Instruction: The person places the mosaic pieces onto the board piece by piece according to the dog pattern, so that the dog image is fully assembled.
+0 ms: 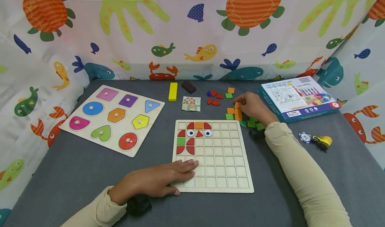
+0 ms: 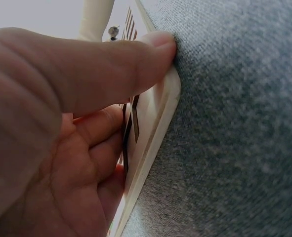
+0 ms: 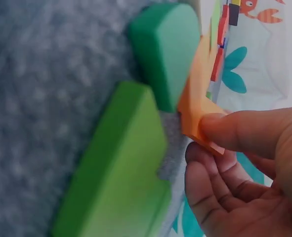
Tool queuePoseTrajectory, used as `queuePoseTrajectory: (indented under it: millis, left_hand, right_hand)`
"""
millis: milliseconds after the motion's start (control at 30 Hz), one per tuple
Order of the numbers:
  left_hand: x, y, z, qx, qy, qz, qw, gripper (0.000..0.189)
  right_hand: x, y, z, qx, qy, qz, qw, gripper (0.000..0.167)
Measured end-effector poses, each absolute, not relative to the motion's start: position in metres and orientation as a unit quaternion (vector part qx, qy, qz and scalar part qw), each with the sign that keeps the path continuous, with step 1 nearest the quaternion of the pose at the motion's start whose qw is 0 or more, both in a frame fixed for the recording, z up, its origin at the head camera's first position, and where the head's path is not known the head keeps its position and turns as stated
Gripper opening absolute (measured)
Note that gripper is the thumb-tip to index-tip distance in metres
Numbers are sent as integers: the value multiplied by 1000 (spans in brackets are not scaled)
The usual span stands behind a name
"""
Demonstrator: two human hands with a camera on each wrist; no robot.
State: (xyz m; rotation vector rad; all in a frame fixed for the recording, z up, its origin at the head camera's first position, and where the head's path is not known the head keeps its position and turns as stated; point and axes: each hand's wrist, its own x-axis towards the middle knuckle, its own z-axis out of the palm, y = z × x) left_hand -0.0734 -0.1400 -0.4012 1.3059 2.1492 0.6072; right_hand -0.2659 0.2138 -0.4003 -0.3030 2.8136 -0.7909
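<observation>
A pale wooden grid board (image 1: pixel 218 161) lies at the table's middle, with red quarter-round, orange and green tiles and two googly-eye pieces in its upper left cells. My left hand (image 1: pixel 162 178) rests on the board's lower left corner, fingers extended; the left wrist view has the thumb (image 2: pixel 158 47) against the board's rim (image 2: pixel 155 116). Beyond the board's upper right corner, my right hand (image 1: pixel 255 108) pinches an orange square tile (image 3: pixel 210 123) between thumb and fingers. Green tiles (image 3: pixel 123 173) lie close by it, along with other orange tiles (image 1: pixel 238 114).
A shape puzzle board (image 1: pixel 120 126) with knobbed pieces lies at left. Behind the grid are a yellow block (image 1: pixel 172 91), a dark block (image 1: pixel 188 86), a picture card (image 1: pixel 191 104) and red tiles (image 1: pixel 213 102). A game box (image 1: pixel 300 98) and small toy (image 1: pixel 323 141) are at right.
</observation>
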Motion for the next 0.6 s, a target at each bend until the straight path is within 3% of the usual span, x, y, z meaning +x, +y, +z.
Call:
queuePoseTrajectory:
  millis: [300,600]
  left_hand:
    - [-74,-140,-403,486,799,226,274,68]
    - [-75,-139,-403,487,796,228,278,68]
  right_hand:
    - [-245,198,-379,-147,946,-282,59,25]
    - [-217,168,-366,-279,911,-288,99,23]
